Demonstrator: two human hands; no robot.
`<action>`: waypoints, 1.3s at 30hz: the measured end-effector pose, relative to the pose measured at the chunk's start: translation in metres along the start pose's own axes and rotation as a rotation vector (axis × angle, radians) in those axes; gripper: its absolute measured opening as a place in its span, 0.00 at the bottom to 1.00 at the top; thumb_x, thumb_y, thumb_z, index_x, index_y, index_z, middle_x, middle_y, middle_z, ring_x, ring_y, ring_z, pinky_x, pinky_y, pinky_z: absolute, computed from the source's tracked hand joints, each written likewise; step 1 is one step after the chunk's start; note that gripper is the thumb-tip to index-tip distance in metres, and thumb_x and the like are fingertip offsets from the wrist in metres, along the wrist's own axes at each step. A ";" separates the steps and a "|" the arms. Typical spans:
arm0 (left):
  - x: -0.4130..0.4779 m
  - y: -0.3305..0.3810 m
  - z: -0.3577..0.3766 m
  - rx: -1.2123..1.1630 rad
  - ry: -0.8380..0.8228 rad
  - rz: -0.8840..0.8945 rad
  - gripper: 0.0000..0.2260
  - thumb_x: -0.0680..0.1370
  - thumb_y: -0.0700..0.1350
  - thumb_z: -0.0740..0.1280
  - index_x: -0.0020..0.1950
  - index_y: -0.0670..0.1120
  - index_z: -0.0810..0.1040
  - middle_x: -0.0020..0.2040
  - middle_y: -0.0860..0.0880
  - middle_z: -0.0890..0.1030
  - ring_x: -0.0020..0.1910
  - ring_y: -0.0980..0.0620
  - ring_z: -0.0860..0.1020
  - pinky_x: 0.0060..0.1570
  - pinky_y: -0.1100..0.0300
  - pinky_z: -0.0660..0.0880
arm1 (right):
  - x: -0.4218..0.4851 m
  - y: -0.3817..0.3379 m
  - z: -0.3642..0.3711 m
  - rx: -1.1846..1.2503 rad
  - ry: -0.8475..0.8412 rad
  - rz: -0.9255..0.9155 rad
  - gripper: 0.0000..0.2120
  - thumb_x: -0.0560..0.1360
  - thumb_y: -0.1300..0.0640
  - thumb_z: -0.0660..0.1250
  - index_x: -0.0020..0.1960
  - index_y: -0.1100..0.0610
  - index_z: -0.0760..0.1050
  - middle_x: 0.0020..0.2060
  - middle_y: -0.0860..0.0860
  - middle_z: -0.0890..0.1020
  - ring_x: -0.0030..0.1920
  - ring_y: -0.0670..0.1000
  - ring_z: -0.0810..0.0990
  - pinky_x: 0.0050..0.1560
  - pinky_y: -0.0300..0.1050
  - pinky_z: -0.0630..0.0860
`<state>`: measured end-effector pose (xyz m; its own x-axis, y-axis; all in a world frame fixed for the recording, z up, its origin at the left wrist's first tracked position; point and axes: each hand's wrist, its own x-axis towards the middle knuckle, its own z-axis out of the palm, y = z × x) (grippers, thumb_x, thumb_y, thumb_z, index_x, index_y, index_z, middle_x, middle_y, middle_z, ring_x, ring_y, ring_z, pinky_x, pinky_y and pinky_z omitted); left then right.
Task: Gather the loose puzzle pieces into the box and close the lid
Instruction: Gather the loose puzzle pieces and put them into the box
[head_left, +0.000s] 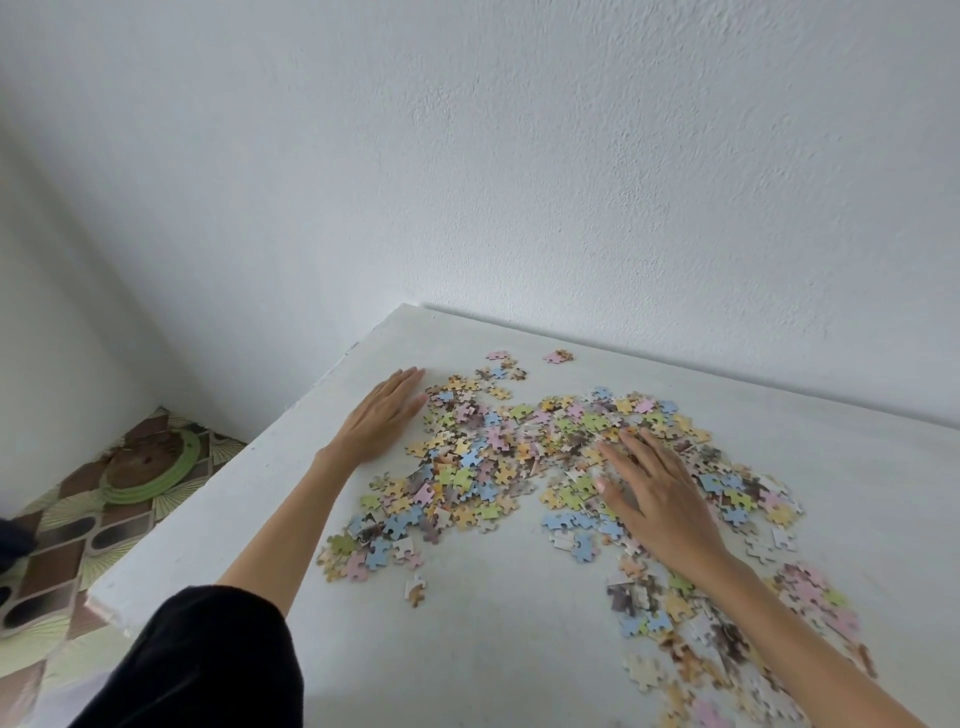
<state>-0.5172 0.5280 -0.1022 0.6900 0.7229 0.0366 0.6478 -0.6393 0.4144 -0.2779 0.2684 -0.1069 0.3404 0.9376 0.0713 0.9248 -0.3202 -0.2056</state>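
Fingers (641, 448) flat on pastel puzzle pieces (467, 467)

The left grip (382, 415) is lying flat, palm down, fingers straight and together. The right grip (660, 499) is resting palm down, fingers slightly spread.

Open room near-centre, clutter right.
White painted table (467, 649) bare near centre and far right; pastel cardboard puzzle pieces (467, 457) cover middle to near right; white textured wall (571, 182) closes far edge.
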 end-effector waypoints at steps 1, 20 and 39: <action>0.003 0.005 0.001 -0.011 -0.003 0.009 0.24 0.82 0.54 0.47 0.77 0.49 0.50 0.77 0.50 0.53 0.75 0.53 0.52 0.73 0.56 0.47 | 0.000 0.000 0.000 0.009 0.001 0.000 0.48 0.62 0.27 0.21 0.74 0.45 0.50 0.75 0.49 0.50 0.75 0.51 0.44 0.72 0.45 0.38; 0.040 0.043 0.004 -0.358 0.134 0.224 0.16 0.81 0.50 0.55 0.65 0.46 0.72 0.65 0.47 0.74 0.63 0.55 0.70 0.65 0.53 0.67 | 0.067 0.004 -0.045 0.506 0.251 -0.055 0.12 0.76 0.55 0.63 0.59 0.54 0.76 0.57 0.50 0.78 0.59 0.48 0.73 0.59 0.43 0.67; 0.090 0.072 0.034 -0.082 -0.189 0.293 0.21 0.82 0.51 0.50 0.75 0.48 0.59 0.76 0.51 0.56 0.76 0.54 0.50 0.73 0.57 0.45 | 0.154 0.007 -0.009 0.329 -0.229 -0.164 0.23 0.80 0.48 0.52 0.74 0.51 0.57 0.75 0.47 0.55 0.75 0.48 0.48 0.72 0.45 0.44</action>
<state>-0.3977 0.5387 -0.0999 0.8950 0.4461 -0.0008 0.3911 -0.7836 0.4827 -0.2180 0.4095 -0.0887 0.1128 0.9902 -0.0820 0.8472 -0.1390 -0.5127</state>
